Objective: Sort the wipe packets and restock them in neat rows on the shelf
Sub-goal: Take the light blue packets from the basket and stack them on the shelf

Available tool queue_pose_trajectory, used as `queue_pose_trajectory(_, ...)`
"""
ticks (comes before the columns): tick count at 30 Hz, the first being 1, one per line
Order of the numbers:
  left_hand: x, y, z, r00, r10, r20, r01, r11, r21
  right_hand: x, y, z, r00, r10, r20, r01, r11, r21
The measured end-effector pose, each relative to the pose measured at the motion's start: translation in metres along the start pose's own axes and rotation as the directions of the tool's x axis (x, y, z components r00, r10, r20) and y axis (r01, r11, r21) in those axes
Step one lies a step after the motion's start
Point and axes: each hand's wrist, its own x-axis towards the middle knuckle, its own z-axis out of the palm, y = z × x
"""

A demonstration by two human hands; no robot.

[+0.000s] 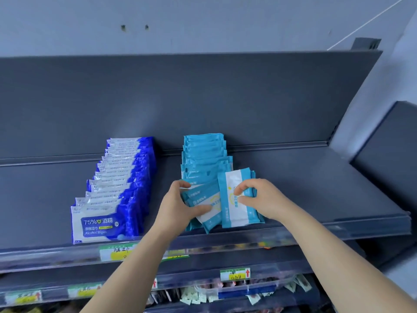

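A neat row of dark-blue and white alcohol wipe packets [112, 193] runs front to back on the left of the dark shelf [316, 190]. To its right stands a row of light-blue wipe packets [204, 157], upright against each other. At that row's front, several light-blue packets lie askew. My left hand [178, 204] grips a tilted light-blue packet [203, 199] from the left, thumb on top. My right hand [259, 197] pinches a light-blue and white packet [234, 211] that stands nearly upright, label facing me.
The shelf's back panel [203, 98] rises behind the rows. Price labels [115, 254] sit along the shelf's front rail. Lower shelves hold small sachets [203, 294]. Bare shelf lies far left and right of the light-blue row.
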Motion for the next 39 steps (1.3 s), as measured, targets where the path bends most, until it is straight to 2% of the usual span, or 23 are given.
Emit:
queue_pose_trajectory(2,-0.005,-0.006,0.000,1.000,-0.013,-0.008,0.013,1.000,-0.015,0.003,0.001,0.000,1.000,-0.001,-0.016,0.001,1.000,0.004)
queue_pose_trajectory(5,-0.007,-0.011,-0.001,0.998,-0.055,-0.023,0.057,0.992,0.117,0.004,0.000,-0.001,1.000,0.003,-0.026,-0.002,0.999,0.048)
queue_pose_trajectory(8,-0.003,-0.008,-0.001,0.995,-0.102,0.012,0.101,0.991,0.092,0.003,0.001,-0.002,1.000,0.014,-0.004,-0.013,0.990,0.137)
queue_pose_trajectory(12,0.013,0.000,-0.002,0.997,-0.056,-0.054,0.066,0.980,0.188,0.003,0.002,0.003,0.999,0.013,-0.052,0.001,0.966,0.258)
queue_pose_trajectory(16,0.014,0.005,-0.001,0.984,0.059,-0.170,0.007,0.933,0.361,0.003,0.008,0.016,0.995,0.085,-0.043,-0.050,0.851,0.524)
queue_pose_trajectory(19,0.004,0.005,0.004,0.964,0.129,-0.232,-0.054,0.950,0.308,0.003,0.012,0.024,0.990,0.136,-0.041,-0.079,0.765,0.639)
queue_pose_trajectory(22,0.000,-0.001,0.009,0.971,0.131,-0.201,-0.081,0.967,0.241,0.002,0.012,0.026,0.980,0.193,-0.040,-0.103,0.676,0.730)
queue_pose_trajectory(27,-0.013,-0.003,0.012,0.978,0.175,-0.115,-0.146,0.964,0.223,0.002,0.014,0.028,0.968,0.243,-0.064,-0.119,0.667,0.735)
queue_pose_trajectory(30,-0.018,-0.004,0.013,0.989,0.134,-0.061,-0.123,0.979,0.162,0.002,0.012,0.033,0.960,0.279,-0.031,-0.148,0.596,0.789)
queue_pose_trajectory(33,-0.016,-0.007,0.013,0.989,0.137,-0.050,-0.125,0.972,0.199,0.002,0.010,0.035,0.950,0.312,0.000,-0.169,0.514,0.841)
queue_pose_trajectory(36,-0.013,-0.007,0.013,0.989,0.126,-0.081,-0.104,0.966,0.235,0.000,0.009,0.033,0.945,0.326,-0.009,-0.187,0.565,0.804)
queue_pose_trajectory(39,-0.010,-0.007,0.013,0.991,0.105,-0.082,-0.088,0.978,0.189,-0.002,0.013,0.026,0.961,0.278,-0.006,-0.175,0.622,0.763)
